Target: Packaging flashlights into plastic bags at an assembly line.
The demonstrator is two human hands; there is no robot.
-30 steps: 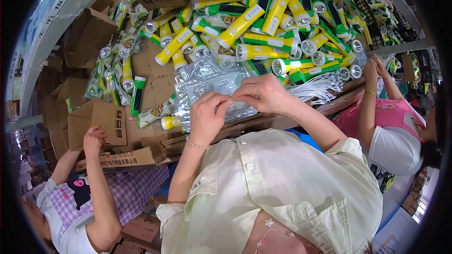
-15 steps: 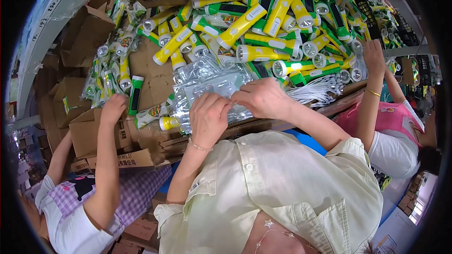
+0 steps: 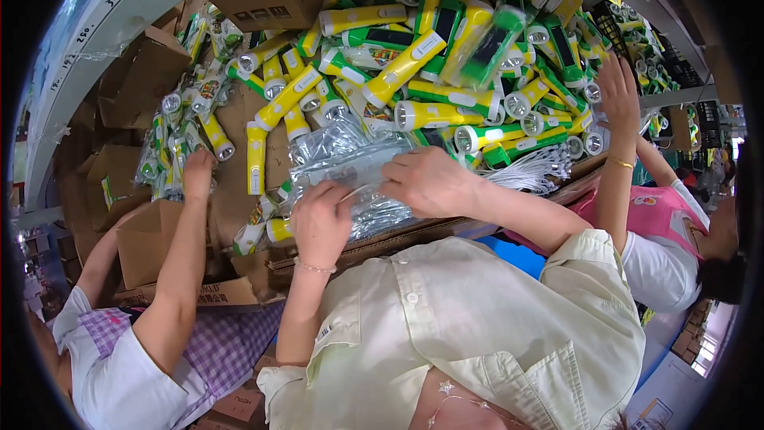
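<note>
A stack of clear plastic bags (image 3: 374, 227) lies on the cardboard in front of me. My left hand (image 3: 322, 219) has its fingers bent and pinched at the left edge of the top bag. My right hand (image 3: 434, 181) grips the same clear plastic bag (image 3: 362, 175) from the right, thumb and fingers together. The bag stretches between both hands, its near edge partly covered by my fingers. Just beyond it, yellow and green flashlights (image 3: 404, 68) are heaped up. Beside my right wrist sits a bundle of white cables (image 3: 529, 173).
At the left, a co-worker's hand (image 3: 199, 173) reaches to bagged flashlights (image 3: 171, 147). Another co-worker's hand (image 3: 621, 99) is at the right of the heap. A blurred green flashlight (image 3: 491, 46) hangs over it. Open cardboard boxes (image 3: 147, 72) stand left; a metal frame (image 3: 79, 40) arches over.
My hands have spread apart, the left moving left and nearer me. A yellow flashlight now lies where the cardboard was bare, and the green one by the left co-worker's hand is gone.
</note>
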